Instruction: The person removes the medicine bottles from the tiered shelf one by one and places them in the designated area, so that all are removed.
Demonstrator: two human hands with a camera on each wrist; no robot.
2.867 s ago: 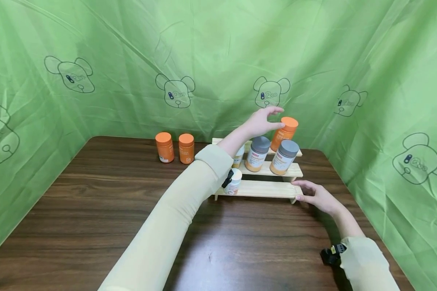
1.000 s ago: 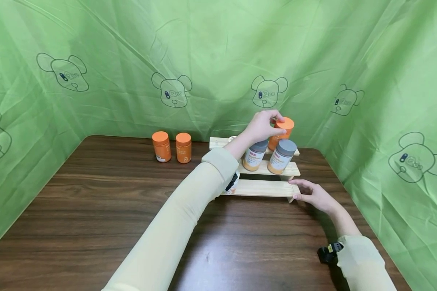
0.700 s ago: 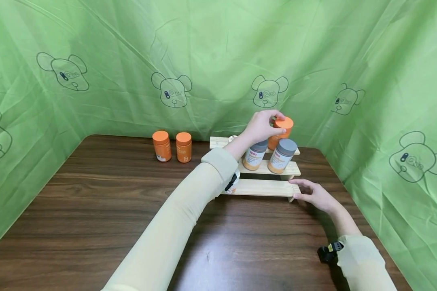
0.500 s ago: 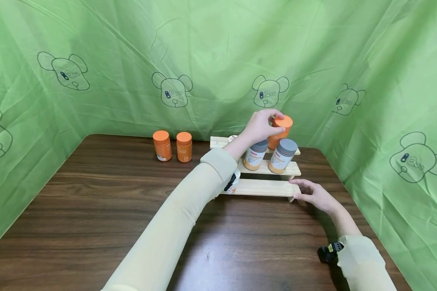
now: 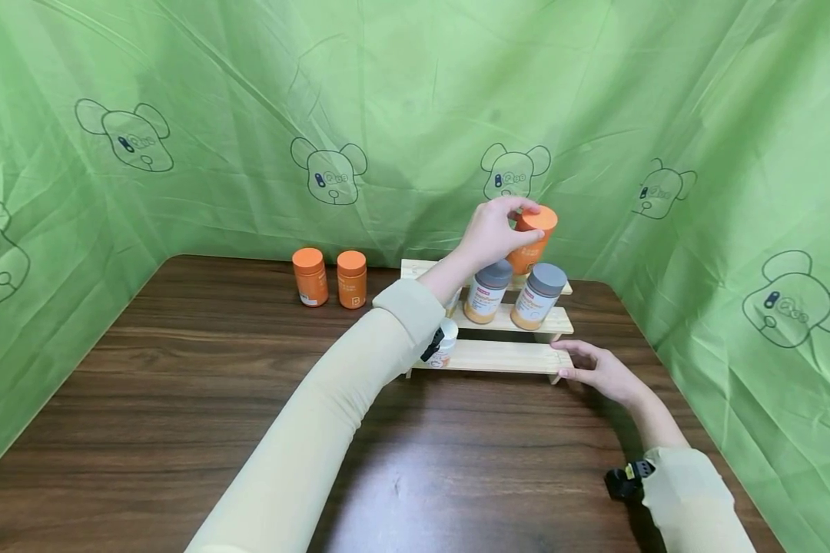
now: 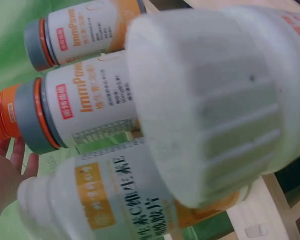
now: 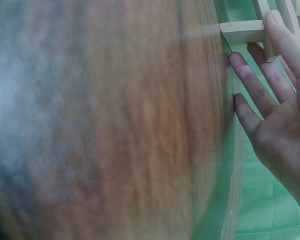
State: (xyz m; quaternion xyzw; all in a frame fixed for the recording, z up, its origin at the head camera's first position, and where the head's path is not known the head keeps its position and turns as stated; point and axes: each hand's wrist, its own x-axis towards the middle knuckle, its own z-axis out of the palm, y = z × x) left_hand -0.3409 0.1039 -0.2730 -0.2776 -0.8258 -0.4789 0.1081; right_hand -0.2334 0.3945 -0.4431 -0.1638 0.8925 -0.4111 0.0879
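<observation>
Seven bottles (image 5: pixel 529 253), one rack (image 5: pixel 505 356), one table (image 5: pixel 180 399)

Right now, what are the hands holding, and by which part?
Left hand: orange cylindrical plastic bottle, by its lid. Right hand: pale wooden tiered rack, by its lowest shelf's end.

The dark wood-grained bench (image 5: pixel 200 430) carries two upright orange jars (image 5: pixel 310 278), near each other, and a pale three-step wooden rack (image 5: pixel 505 357), whose middle step bears two grey-lidded jars (image 5: pixel 534 301), standing just apart.
</observation>
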